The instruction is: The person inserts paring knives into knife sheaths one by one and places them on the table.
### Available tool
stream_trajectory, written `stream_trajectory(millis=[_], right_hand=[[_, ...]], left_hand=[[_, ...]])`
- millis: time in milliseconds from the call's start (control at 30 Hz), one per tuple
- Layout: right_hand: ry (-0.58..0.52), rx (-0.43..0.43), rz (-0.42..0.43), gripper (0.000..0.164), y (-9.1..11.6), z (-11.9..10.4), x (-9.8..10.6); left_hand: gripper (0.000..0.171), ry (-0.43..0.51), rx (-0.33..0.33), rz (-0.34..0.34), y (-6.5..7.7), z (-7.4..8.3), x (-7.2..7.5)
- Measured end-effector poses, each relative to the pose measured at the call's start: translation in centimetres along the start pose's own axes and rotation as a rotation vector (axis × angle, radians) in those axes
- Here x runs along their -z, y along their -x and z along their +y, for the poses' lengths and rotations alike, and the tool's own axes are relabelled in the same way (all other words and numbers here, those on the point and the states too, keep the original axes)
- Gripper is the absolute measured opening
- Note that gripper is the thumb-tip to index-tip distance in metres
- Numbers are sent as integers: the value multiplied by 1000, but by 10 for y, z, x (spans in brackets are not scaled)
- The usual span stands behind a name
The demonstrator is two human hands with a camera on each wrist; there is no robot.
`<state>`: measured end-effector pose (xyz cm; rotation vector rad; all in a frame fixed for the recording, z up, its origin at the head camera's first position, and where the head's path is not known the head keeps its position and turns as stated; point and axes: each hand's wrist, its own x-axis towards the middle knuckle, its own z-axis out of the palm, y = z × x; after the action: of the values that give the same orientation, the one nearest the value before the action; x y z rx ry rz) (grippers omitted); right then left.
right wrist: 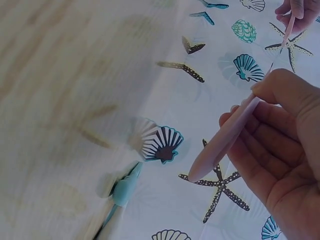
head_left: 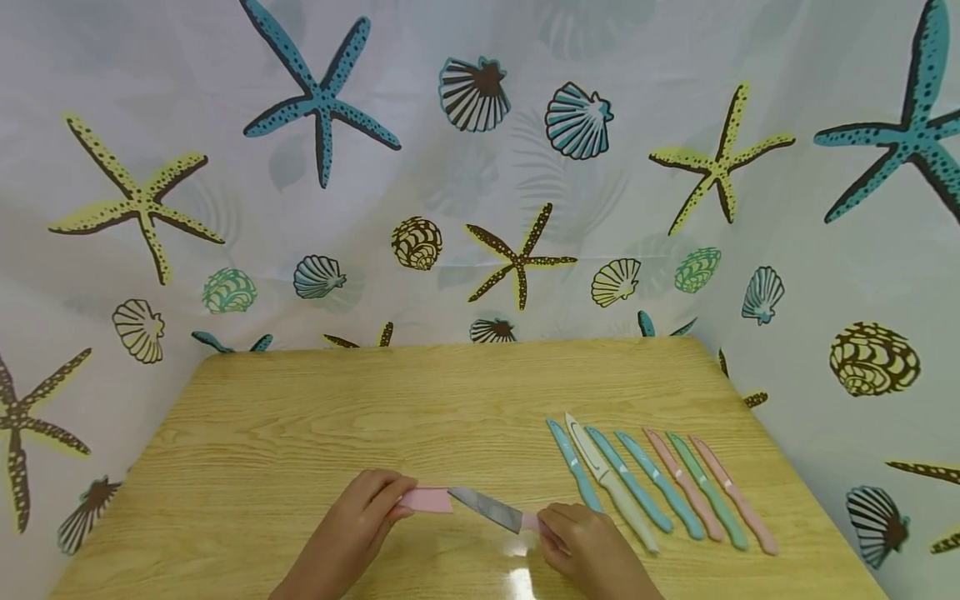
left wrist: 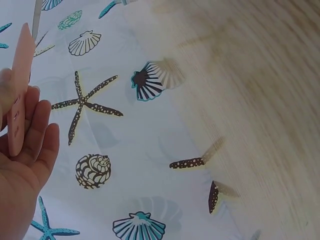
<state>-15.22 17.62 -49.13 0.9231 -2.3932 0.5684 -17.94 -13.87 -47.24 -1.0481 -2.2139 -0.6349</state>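
Observation:
A pink knife sheath (head_left: 427,500) is pinched between the thumb and fingers of my left hand (head_left: 367,510). My right hand (head_left: 588,542) grips a knife (head_left: 487,509) by its pink handle (right wrist: 224,139), with the bare grey blade pointing left. In the head view, the blade's tip is right by the sheath's right end; whether it touches cannot be told. From the left wrist view, the sheath (left wrist: 21,95) shows small slots and lies across my fingers. Both hands are over the front of the table.
Several sheathed knives lie side by side at the right of the wooden table (head_left: 315,417): blue ones (head_left: 630,479), a white one (head_left: 615,487), pink ones (head_left: 735,496) and a green one (head_left: 708,492). A curtain (head_left: 420,183) printed with starfish and shells surrounds the back and sides.

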Motion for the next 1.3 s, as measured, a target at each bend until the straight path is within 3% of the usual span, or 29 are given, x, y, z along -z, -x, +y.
stream_trajectory(millis=[300,533,767,933,1167,1300], right_hand=[[-25,34,10,22,0,1,-1],[-22,30,9,21,0,0,-1],[-38,56,13,21,1,1,-3],[-76,42,-11,22,2,4,-1],[-107,40,-49,23,1,7,1],[-128,24,-62,22,3,7,2]], left_hand=[[31,24,41,-30,4,-1,1],[35,23,-3,26,4,-2,-1],[36,26,-2,70,4,-4,-1],[35,27,-10,43,4,-4,2],[40,-93,-69,-39,5,-4,3],[38,-70,-65,-31,4,-3,2]])
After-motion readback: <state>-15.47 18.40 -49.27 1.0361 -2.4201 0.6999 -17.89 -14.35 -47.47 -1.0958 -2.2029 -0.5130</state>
